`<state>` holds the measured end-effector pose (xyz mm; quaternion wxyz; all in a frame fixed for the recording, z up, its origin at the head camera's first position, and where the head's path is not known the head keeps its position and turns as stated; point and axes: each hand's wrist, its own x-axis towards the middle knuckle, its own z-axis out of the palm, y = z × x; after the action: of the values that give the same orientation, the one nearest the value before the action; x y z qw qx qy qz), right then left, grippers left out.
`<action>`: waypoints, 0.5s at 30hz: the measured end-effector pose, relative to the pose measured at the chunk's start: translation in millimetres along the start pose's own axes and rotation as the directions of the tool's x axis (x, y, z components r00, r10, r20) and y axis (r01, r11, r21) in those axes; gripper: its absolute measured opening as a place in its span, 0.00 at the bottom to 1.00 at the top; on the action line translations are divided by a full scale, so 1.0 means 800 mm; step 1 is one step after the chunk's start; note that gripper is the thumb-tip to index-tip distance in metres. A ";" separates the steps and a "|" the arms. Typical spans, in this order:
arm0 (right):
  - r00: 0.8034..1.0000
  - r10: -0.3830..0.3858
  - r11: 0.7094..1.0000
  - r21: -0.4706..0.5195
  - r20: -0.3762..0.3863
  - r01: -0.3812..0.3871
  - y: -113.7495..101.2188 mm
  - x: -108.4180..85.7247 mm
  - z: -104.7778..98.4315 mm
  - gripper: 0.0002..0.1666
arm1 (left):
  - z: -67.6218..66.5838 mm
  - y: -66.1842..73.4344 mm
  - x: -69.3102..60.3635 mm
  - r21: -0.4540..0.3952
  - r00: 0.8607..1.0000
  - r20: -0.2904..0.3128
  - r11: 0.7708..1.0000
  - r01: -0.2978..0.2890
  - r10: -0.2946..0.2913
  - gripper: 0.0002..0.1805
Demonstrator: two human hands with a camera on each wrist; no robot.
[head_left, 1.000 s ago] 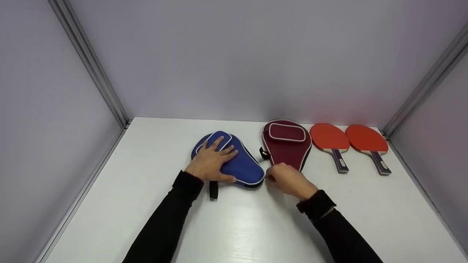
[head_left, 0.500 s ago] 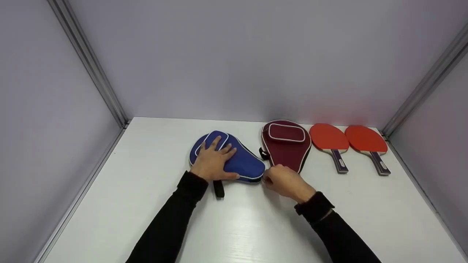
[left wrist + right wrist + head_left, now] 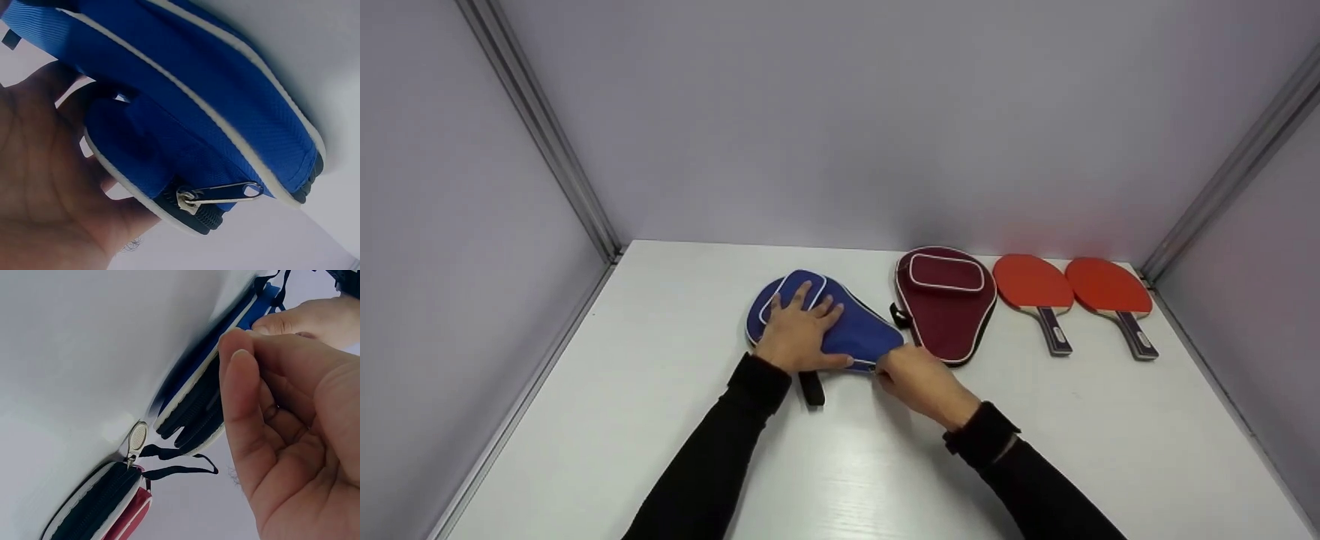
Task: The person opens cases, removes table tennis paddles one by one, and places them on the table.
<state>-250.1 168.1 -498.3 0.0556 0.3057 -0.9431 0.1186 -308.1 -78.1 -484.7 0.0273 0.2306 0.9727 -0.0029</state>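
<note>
A blue table tennis paddle case (image 3: pixel 859 330) with white piping lies on the white table, its narrow end pointing right. My left hand (image 3: pixel 797 334) rests flat on it with fingers spread, over the small front pocket. A metal zipper pull (image 3: pixel 225 193) hangs from that pocket in the left wrist view. At the narrow end, my right hand (image 3: pixel 919 379) pinches the zipper pull of the case's edge between thumb and forefinger; the fingers mostly hide the pull. Parted zipper teeth (image 3: pixel 188 419) show at that end in the right wrist view.
A maroon paddle case (image 3: pixel 952 322) lies just right of the blue one, with a black strap loop (image 3: pixel 180 461). Two red table tennis paddles (image 3: pixel 1033 281) lie farther right, handles toward me. Grey walls (image 3: pixel 840 127) border the table at the back and sides.
My right hand has moved left along the near edge of the blue case's narrow end. The case has turned slightly, its narrow end shifting away from me. The left hand stays on it.
</note>
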 end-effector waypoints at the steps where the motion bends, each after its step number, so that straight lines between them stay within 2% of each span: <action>1: 1.000 0.001 1.000 -0.007 -0.006 -0.001 -0.001 0.000 0.001 0.04 | 0.000 0.000 0.000 -0.001 1.000 0.000 1.000 0.001 -0.001 0.57; 5: 1.000 -0.008 1.000 -0.003 -0.011 0.008 -0.003 -0.001 0.000 0.04 | 0.001 -0.002 -0.002 0.005 1.000 -0.003 1.000 -0.009 0.009 0.56; 10: 1.000 0.013 0.995 0.101 0.028 -0.016 0.000 -0.003 -0.013 0.02 | 0.003 -0.008 -0.005 -0.008 0.998 -0.016 0.999 -0.054 0.054 0.56; 15: 0.999 0.037 0.985 0.171 0.001 -0.037 0.012 -0.004 -0.034 0.03 | 0.000 -0.015 -0.009 -0.024 0.994 -0.006 0.994 -0.110 0.110 0.57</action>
<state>-252.7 184.4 -474.6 0.0280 0.2917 -0.9349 0.2003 -307.1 -92.5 -484.7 0.0277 0.2836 0.9585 0.0109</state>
